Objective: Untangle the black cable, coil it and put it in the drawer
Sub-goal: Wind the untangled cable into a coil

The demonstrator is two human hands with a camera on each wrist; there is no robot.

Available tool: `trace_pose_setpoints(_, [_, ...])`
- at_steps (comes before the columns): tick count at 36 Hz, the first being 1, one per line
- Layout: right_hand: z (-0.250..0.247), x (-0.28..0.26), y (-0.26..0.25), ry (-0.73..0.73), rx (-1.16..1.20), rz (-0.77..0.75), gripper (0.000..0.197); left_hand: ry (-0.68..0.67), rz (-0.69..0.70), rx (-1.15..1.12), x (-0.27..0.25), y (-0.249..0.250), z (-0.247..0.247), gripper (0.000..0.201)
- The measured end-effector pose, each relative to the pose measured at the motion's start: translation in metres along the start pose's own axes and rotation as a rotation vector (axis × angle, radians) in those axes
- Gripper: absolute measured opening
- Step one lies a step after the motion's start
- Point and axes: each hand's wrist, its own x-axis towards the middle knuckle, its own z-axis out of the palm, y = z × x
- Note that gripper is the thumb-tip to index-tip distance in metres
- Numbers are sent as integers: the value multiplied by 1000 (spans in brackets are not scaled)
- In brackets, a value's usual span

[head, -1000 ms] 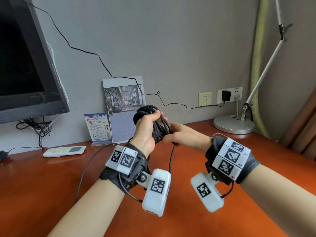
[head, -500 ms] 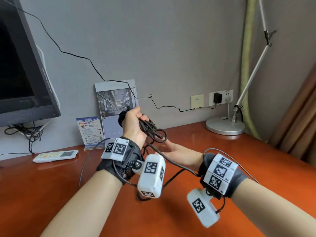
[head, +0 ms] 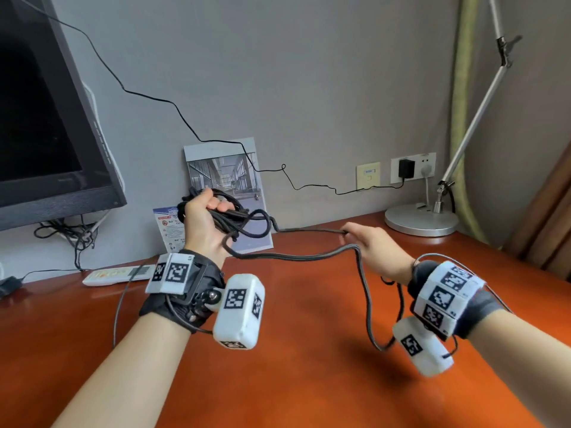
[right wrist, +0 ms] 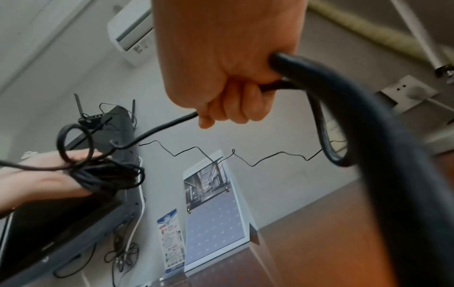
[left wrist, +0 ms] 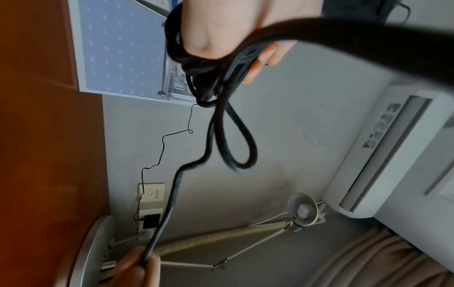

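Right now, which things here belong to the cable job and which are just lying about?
Job:
black cable, bundle gripped in left hand, strand pinched by right hand

Lying about:
remote control
desk lamp
calendar
monitor
wall charger

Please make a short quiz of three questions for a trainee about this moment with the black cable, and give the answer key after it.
1. True or false: the black cable lies coiled flat on the desk.
2. Which hand holds the tangled bundle? A) left hand B) right hand C) neither
3. Fill in: the right hand grips one ______ strand, drawn out from the bundle.

Key
1. False; it hangs in the air between both hands.
2. A
3. single
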Motion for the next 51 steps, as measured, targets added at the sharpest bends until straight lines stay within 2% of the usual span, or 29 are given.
trace_pose_setpoints(3, [-4,7,9,25,-229,15,17,39,12,5,4,1,-8,39])
trace_pose_setpoints(6, [-5,6,18,-77,-588,-39,34,57,26,48,1,-6,-14,39])
trace_pose_setpoints(9, [-8,-1,40,-209,-598,-31,66,109,104,101,4,-10,-22,36])
trace_pose_setpoints(10, [-8,-3,46,-254,-560,5,71,147,164,137,6,-11,-24,35])
trace_pose_setpoints(11, [-7,-5,49,-283,-491,30,70,203,233,192,9,-11,-26,34])
trace_pose_setpoints(13, [-6,-6,39,-299,-265,26,56,308,345,307,11,-14,-30,32])
trace_pose_setpoints(16, [-6,-9,-5,-313,227,44,29,393,405,419,12,-22,-34,31])
trace_pose_setpoints(17, [-6,-11,-23,-366,414,54,29,405,420,445,13,-23,-35,32])
trace_pose_setpoints(19, [-2,-14,-52,-512,745,58,50,398,451,483,15,-25,-35,28])
trace_pose_setpoints(20, [0,-15,-62,-553,853,63,56,396,464,502,16,-25,-36,22])
trace_pose_setpoints(22, [8,-14,-73,-541,911,40,49,399,477,520,18,-24,-37,13])
trace_pose_setpoints(24, [12,-11,-72,-433,809,0,37,412,466,531,21,-18,-41,15])
trace_pose_setpoints(26, [10,-7,-58,-332,591,-23,32,474,446,530,25,-5,-45,20])
trace_pose_setpoints(27, [6,-5,-49,-317,453,-9,29,508,435,510,27,3,-48,15])
trace_pose_setpoints(29, [-3,-3,-23,-371,-32,28,27,546,397,458,34,24,-59,5])
trace_pose_setpoints(31, [-10,-2,11,-450,-546,74,33,499,279,482,46,50,-78,17])
trace_pose_setpoints(32, [-12,-3,27,-494,-658,105,34,464,207,515,48,62,-85,23])
trace_pose_setpoints(33, [-14,-5,39,-514,-672,156,34,446,166,539,50,72,-89,27])
trace_pose_setpoints(35, [-16,-6,59,-496,-559,259,32,425,133,548,51,81,-93,31])
trace_pose_setpoints(38, [-16,-7,71,-433,-352,384,26,477,172,560,52,86,-92,29])
trace_pose_setpoints(40, [-18,-7,74,-373,-271,455,33,467,121,380,48,93,-91,18])
trace_pose_setpoints(42, [-22,-7,78,-302,-184,510,37,455,139,318,50,102,-93,29])
trace_pose_setpoints(45, [-27,-6,75,-259,-157,539,29,430,141,179,43,103,-85,36])
trace_pose_setpoints(46, [-27,-7,72,-262,-173,534,25,447,159,187,40,99,-82,36])
trace_pose_setpoints(48, [-26,-3,66,-300,-225,531,29,453,204,265,36,93,-73,35])
trace_pose_setpoints(50, [-25,3,55,-383,-202,545,19,447,280,280,36,87,-62,33])
trace_pose_setpoints(51, [-27,7,48,-425,-176,540,22,433,314,262,35,84,-55,31])
